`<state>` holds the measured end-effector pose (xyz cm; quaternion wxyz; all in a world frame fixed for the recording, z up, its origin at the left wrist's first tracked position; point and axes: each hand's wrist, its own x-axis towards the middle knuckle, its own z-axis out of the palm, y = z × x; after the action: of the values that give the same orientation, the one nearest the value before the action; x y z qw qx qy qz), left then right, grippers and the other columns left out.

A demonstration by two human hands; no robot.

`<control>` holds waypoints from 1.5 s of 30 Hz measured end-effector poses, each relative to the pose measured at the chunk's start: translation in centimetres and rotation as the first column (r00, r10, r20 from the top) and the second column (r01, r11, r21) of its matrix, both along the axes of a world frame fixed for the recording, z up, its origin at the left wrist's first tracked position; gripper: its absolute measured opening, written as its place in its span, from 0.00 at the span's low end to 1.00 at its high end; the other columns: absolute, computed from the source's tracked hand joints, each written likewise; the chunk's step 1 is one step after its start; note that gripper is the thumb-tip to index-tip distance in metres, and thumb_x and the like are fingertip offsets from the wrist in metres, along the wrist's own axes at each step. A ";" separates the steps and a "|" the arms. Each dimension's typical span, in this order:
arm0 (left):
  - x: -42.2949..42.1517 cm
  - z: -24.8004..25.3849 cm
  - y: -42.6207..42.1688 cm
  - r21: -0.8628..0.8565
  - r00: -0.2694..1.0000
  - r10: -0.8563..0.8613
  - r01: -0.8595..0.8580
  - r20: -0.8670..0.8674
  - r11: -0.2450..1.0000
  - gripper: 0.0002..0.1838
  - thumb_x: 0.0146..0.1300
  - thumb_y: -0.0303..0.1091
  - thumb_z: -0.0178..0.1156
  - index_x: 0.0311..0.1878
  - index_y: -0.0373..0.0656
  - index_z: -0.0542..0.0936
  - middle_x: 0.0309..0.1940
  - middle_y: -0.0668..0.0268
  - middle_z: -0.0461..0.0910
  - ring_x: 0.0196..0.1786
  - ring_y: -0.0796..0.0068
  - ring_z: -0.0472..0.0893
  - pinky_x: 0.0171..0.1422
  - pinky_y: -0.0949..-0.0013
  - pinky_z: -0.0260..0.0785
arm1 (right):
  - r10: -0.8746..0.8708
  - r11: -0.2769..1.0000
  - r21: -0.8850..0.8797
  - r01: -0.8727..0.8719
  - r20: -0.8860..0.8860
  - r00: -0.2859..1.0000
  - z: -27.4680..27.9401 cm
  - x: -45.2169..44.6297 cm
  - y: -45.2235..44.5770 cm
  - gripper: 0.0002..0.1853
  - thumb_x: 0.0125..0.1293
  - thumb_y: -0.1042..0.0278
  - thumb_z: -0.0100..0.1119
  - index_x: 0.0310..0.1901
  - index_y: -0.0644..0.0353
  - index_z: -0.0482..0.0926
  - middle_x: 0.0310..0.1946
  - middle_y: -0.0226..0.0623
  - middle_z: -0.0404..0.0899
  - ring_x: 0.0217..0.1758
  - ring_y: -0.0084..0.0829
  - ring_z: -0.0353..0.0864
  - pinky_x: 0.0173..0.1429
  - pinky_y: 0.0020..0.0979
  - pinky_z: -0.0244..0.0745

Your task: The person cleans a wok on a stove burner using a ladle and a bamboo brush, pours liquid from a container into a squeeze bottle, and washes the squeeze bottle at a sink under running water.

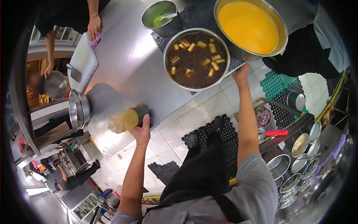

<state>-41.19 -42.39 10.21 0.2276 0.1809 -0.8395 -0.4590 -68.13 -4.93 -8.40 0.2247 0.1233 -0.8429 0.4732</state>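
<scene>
My left hand [141, 130] is wrapped round a squeeze bottle [128, 118] over the steel table. The bottle is tilted, its nozzle toward the left, with yellow contents and a dark base end. My right hand [241, 74] is at the table's edge, just below a large steel pot [249, 56] of orange-yellow liquid; its fingers are mostly hidden there. Beside it stands a round steel bowl [167, 69] of dark brown liquid with pale browned chunks floating in it. Behind that is a smaller steel pot [164, 28] with green contents and a light utensil.
Black perforated mats [194, 18] lie under the pots on the steel table [126, 71]. At left, another person's hand [94, 28] presses a purple cloth by a white board [84, 56]; their other hand holds a metal bowl [55, 85]. Several steel pans [279, 166] crowd the right side.
</scene>
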 end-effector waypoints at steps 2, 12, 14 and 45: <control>0.0 0.1 -0.1 0.003 1.000 0.002 -0.002 0.004 1.000 0.29 0.64 0.29 0.73 0.65 0.34 0.73 0.58 0.58 0.78 0.59 0.65 0.77 0.69 0.62 0.70 | 0.008 1.000 0.015 -0.009 0.053 0.999 -0.1 1.1 0.6 0.12 0.47 0.80 0.67 0.36 0.65 0.82 0.38 0.50 0.82 0.45 0.56 0.82 0.47 0.47 0.79; 0.2 0.3 0.0 -0.001 0.999 0.019 -0.019 0.036 1.000 0.30 0.63 0.29 0.75 0.65 0.34 0.74 0.57 0.59 0.78 0.59 0.65 0.78 0.67 0.62 0.71 | -0.072 0.994 0.084 0.069 0.031 0.997 4.2 9.7 1.1 0.15 0.43 0.86 0.65 0.34 0.66 0.74 0.47 0.49 0.82 0.51 0.56 0.81 0.52 0.45 0.79; 0.0 0.2 -0.1 0.004 1.000 0.006 -0.006 0.025 1.000 0.30 0.63 0.29 0.75 0.65 0.34 0.74 0.57 0.58 0.79 0.59 0.65 0.79 0.66 0.62 0.72 | -0.121 0.990 0.080 0.114 0.091 0.988 5.2 12.8 0.7 0.14 0.45 0.87 0.65 0.35 0.66 0.76 0.46 0.48 0.83 0.50 0.55 0.82 0.52 0.44 0.79; 12.2 6.6 -15.8 0.273 0.987 0.159 -0.144 -0.033 0.951 0.32 0.51 0.36 0.79 0.59 0.37 0.78 0.49 0.56 0.86 0.52 0.55 0.86 0.60 0.57 0.76 | 0.607 0.768 -0.194 -0.610 0.525 0.597 35.7 18.0 -35.1 0.19 0.67 0.56 0.74 0.39 0.66 0.81 0.26 0.34 0.84 0.30 0.23 0.82 0.35 0.29 0.76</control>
<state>-29.03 -58.21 16.81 0.2580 0.2616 -0.7464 -0.5549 -50.16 -40.00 27.33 -0.2071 0.2593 -0.7782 0.5331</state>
